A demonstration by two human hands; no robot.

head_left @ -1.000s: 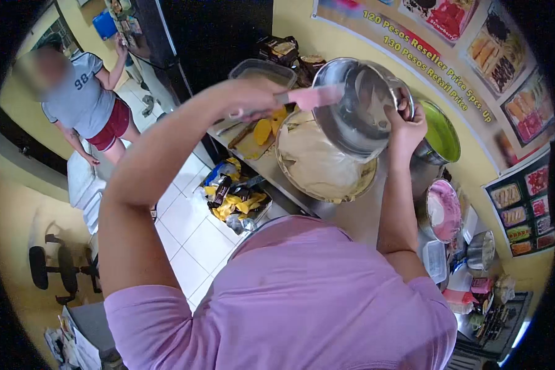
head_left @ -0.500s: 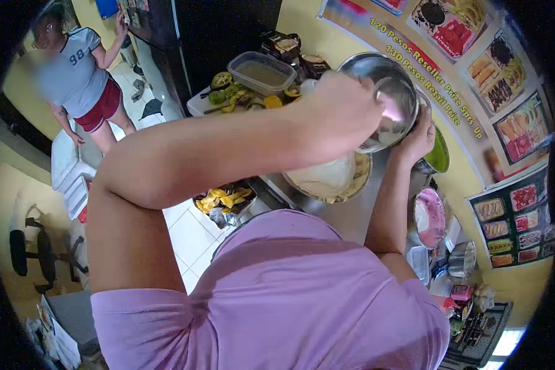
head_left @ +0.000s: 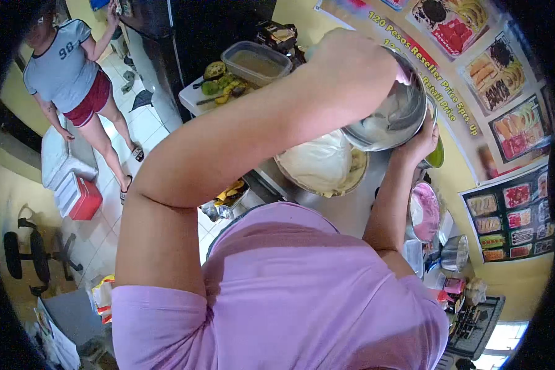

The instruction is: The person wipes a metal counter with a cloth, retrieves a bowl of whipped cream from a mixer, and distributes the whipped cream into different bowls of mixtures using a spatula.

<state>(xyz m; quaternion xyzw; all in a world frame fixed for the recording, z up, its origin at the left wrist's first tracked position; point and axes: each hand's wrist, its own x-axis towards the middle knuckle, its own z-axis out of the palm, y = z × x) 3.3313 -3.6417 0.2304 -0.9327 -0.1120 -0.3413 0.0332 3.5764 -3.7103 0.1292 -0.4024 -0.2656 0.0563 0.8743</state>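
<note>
A shiny metal bowl (head_left: pixel 385 123) is tilted above a wide round basin (head_left: pixel 285 174) that holds white cream (head_left: pixel 320 161). My right hand (head_left: pixel 420 139) grips the metal bowl from its far right side. Closed in a fist, my left hand (head_left: pixel 354 77) reaches across to the bowl's mouth; a small pink piece shows by its fingers, but what it holds is mostly hidden. Pale smears coat the inside of the bowl.
Behind my left arm are a clear plastic tub (head_left: pixel 256 61) and cut fruit (head_left: pixel 225 86). A pink-lined bowl (head_left: pixel 425 213) and a metal pot (head_left: pixel 455 253) stand to the right. Another person (head_left: pixel 74 68) stands at the left near a red cooler (head_left: pixel 85 200).
My left hand has moved up and slightly right along the metal bowl, which has tipped more and shows its smeared inside. My left elbow has shifted right. The view has shifted a little.
</note>
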